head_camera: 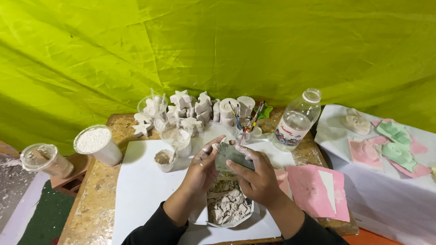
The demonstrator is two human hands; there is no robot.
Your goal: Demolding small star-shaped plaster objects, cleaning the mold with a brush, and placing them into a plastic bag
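Pinching a flat grey-green mould (pixel 230 156) — left hand (pixel 203 170); right hand (pixel 259 178) — above chalky shards (pixel 227 204).

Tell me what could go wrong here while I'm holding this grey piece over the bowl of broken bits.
1. The grey piece, pinched between the left hand and right hand, looks thin and might crack or slip into the bowl of broken plaster.
2. The open clear bottle stands close by the right elbow's path; a bump could tip it.
3. The cup of brushes sits just beyond the hands and could be knocked over.
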